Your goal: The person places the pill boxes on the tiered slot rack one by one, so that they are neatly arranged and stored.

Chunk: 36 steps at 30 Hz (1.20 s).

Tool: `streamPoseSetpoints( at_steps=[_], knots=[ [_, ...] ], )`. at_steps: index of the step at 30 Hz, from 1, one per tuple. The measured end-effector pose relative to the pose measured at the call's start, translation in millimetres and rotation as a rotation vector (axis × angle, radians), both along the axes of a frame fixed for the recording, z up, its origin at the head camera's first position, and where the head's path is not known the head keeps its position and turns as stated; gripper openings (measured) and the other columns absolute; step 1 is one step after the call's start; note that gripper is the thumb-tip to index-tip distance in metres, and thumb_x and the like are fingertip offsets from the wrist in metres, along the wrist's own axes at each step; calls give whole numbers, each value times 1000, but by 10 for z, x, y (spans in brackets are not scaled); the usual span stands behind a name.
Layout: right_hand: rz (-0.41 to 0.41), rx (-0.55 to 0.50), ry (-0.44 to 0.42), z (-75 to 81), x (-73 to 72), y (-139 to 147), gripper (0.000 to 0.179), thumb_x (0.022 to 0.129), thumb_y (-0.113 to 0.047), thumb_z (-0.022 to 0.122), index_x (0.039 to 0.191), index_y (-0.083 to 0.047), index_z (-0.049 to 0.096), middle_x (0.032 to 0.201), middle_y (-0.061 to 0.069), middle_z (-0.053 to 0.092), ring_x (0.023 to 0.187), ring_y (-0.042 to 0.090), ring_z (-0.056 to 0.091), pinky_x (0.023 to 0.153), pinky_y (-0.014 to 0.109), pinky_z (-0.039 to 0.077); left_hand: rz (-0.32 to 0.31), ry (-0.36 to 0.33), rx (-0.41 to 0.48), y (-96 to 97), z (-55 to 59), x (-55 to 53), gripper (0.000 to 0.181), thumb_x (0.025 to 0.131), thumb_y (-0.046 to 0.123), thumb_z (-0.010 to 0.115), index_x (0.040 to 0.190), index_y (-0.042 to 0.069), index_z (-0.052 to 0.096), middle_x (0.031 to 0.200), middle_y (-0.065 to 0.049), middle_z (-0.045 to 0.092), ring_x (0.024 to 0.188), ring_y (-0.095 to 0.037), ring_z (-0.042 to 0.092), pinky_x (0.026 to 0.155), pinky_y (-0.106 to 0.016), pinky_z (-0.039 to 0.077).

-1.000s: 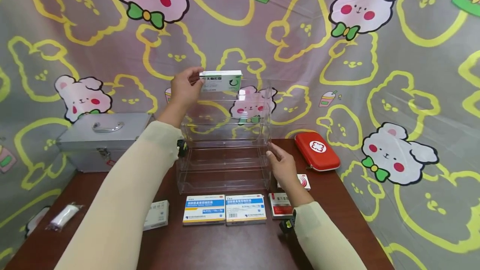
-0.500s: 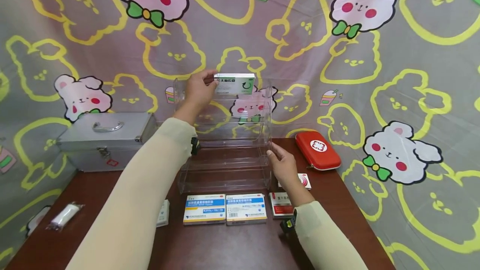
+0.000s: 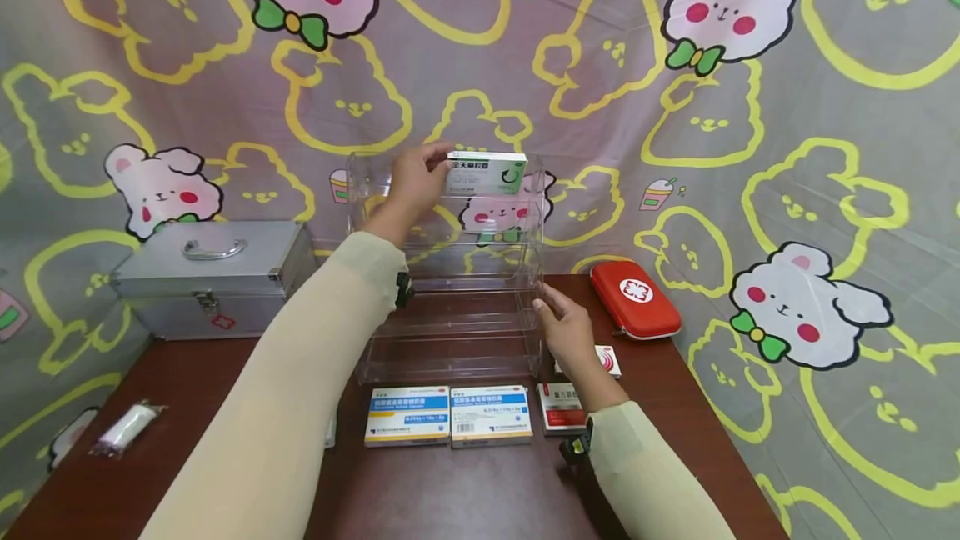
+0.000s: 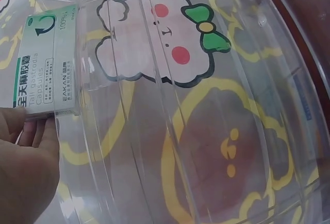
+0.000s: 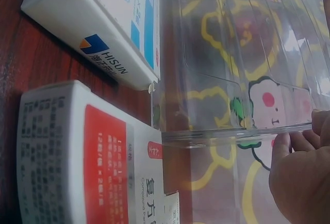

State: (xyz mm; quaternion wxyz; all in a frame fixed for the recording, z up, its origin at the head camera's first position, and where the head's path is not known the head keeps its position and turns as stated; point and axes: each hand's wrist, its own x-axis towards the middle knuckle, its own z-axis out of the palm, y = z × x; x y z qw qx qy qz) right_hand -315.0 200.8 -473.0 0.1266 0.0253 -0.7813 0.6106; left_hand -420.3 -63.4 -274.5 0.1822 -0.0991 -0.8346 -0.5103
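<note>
A white and green medicine box (image 3: 487,173) stands at the top tier of a clear plastic display rack (image 3: 450,348). My left hand (image 3: 418,180) pinches the box by its left end. In the left wrist view, the fingers of the left hand (image 4: 28,157) hold the end of this box (image 4: 51,62), which is at the rack's (image 4: 154,121) top tier. Lower down, my right hand (image 3: 566,332) grips the right side edge of the rack. Seen from the right wrist, the right hand (image 5: 304,162) has its fingers at the rim of the clear side panel (image 5: 232,133).
Two blue and white medicine boxes (image 3: 407,417) lie before the rack, with a red and white box (image 3: 561,408) to their right. A silver case (image 3: 210,282) stands left, a red zip case (image 3: 636,300) right. A small plastic-wrapped packet (image 3: 127,427) lies far left.
My left hand has moved right and slightly down, carrying the white and green medicine box along the top of the rack. The right hand stays at the rack's side.
</note>
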Motion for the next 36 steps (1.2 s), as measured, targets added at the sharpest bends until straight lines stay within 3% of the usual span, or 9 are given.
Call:
streamPoseSetpoints(
  at_steps=[11, 21, 29, 36],
  knots=[
    [4, 21, 2, 13, -1, 2, 45, 108, -12, 69, 152, -6, 65, 152, 14, 65, 144, 31, 61, 123, 51, 49, -5, -38, -17, 78, 14, -36, 35, 113, 11, 60, 147, 8, 69, 139, -13, 72, 128, -27, 67, 105, -38, 59],
    [-12, 19, -3, -3, -15, -2, 44, 107, -14, 70, 151, -8, 66, 150, 13, 67, 141, 29, 63, 122, 49, 50, -11, -8, -70, 118, 1, -45, 36, 112, 9, 59, 147, 5, 68, 139, -16, 72, 130, -28, 67, 111, -37, 58],
    [0, 10, 5, -1, -13, -11, 43, 108, -13, 69, 151, -7, 66, 151, 13, 67, 141, 29, 63, 122, 49, 50, 10, -41, -55, 142, 6, -27, 38, 113, 12, 59, 150, 8, 66, 143, -12, 72, 131, -25, 67, 110, -35, 59],
    [-1, 12, 5, -14, -13, -6, 44, 108, -13, 69, 151, -6, 66, 152, 14, 66, 142, 29, 63, 122, 49, 50, 24, -25, -58, 154, -11, -23, 37, 113, 15, 59, 149, 9, 68, 140, -12, 72, 128, -25, 68, 108, -37, 59]
  ],
)
